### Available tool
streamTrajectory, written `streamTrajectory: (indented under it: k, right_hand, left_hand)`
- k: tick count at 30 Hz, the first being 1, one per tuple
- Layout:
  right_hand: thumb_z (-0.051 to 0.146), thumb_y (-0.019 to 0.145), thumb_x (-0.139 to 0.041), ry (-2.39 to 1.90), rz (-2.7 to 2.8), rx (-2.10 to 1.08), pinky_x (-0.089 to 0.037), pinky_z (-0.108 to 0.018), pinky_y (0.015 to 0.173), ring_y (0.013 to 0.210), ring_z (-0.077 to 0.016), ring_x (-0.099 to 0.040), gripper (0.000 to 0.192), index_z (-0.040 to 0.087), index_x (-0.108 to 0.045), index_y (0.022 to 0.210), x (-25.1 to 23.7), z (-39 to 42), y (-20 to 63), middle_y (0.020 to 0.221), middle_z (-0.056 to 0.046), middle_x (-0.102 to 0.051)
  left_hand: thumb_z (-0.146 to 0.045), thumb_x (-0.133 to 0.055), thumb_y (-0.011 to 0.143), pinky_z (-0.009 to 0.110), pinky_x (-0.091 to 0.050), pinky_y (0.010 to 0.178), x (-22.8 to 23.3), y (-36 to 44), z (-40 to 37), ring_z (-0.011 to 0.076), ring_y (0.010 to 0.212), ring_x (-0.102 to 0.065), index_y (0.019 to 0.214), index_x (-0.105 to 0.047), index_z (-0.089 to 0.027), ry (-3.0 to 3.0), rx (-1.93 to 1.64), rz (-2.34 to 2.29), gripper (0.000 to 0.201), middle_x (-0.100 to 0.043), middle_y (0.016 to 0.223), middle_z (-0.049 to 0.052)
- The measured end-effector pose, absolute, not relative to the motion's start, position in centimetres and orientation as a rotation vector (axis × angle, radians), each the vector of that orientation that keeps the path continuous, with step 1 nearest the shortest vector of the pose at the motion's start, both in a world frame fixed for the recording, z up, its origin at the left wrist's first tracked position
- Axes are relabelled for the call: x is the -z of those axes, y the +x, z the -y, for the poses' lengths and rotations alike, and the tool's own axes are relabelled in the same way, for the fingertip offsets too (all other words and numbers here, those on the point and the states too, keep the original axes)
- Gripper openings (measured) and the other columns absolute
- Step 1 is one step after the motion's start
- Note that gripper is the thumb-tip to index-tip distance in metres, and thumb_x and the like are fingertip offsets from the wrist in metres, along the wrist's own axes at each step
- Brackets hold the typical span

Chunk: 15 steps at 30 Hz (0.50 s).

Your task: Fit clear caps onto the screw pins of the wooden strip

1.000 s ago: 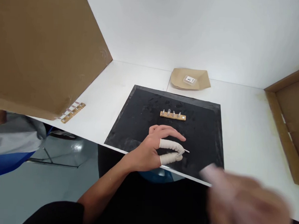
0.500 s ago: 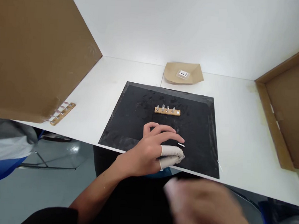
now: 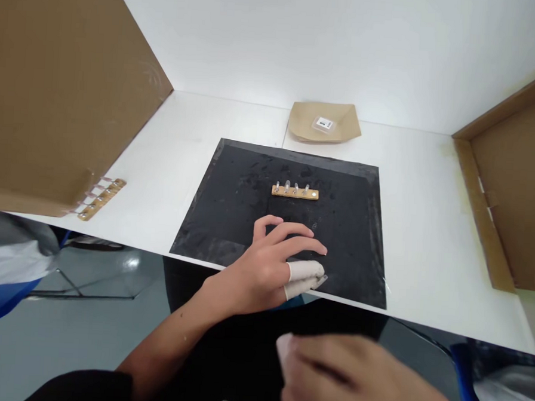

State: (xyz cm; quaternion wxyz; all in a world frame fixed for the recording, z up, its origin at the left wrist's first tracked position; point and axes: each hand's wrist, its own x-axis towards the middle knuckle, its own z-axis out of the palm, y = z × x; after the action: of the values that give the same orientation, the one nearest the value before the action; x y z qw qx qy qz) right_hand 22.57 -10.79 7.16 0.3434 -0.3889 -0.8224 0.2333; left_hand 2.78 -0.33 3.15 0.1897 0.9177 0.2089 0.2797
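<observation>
Fingers [image 3: 306, 271] — two cots, one mat [image 3: 230, 222]

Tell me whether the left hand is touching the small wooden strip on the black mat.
Apart. The head view shows the left hand near the black mat's front edge, with bare mat plainly between its fingertips and the wooden strip.

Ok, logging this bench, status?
Left hand on mat, pinching something small, unclear. Right hand low, blurred, off mat. Strip lies beyond, untouched.

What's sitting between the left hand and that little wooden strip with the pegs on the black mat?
Nothing: in the head view only bare black mat separates the left hand from the wooden strip.
</observation>
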Motion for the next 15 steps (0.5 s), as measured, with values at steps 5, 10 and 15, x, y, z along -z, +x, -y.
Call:
streamTrajectory:
  k: [5,10,15]
  right_hand:
    - [0.01,0.089,-0.057,-1.174,1.896,-0.427,-0.06,-0.022,0.054,0.063,-0.0143,-0.07,0.024,0.03,-0.067,0.096,-7.5,10.6,21.2,0.074,0.004,-0.073]
    - [0.016,0.088,-0.061,-1.262,1.824,-0.559,-0.061,-0.023,0.055,0.07,-0.0156,-0.072,0.017,0.031,-0.07,0.09,-7.4,11.1,22.6,0.083,0.001,-0.074]
    - [0.033,0.078,-0.077,-1.469,1.541,-0.546,-0.063,-0.033,0.055,0.074,-0.0241,-0.072,0.012,0.032,-0.075,0.09,-6.6,13.3,21.6,0.085,-0.003,-0.072]
  left_hand:
    - [-0.023,-0.063,0.097,0.042,-0.031,0.105,-2.9,2.8,0.3,0.0199,0.121,-0.061,0.098,-0.071,-0.025,2.552,-0.765,-0.529,0.009,-0.073,0.123,0.0]
    - [-0.022,-0.065,0.095,0.042,-0.032,0.106,-2.7,2.9,0.2,0.0198,0.123,-0.06,0.1,-0.071,-0.026,2.533,-0.739,-0.521,0.009,-0.072,0.125,-0.001]
    - [-0.022,-0.063,0.097,0.043,-0.032,0.105,-2.9,3.0,0.2,0.0204,0.122,-0.061,0.099,-0.071,-0.025,2.516,-0.739,-0.506,0.009,-0.073,0.123,0.0]
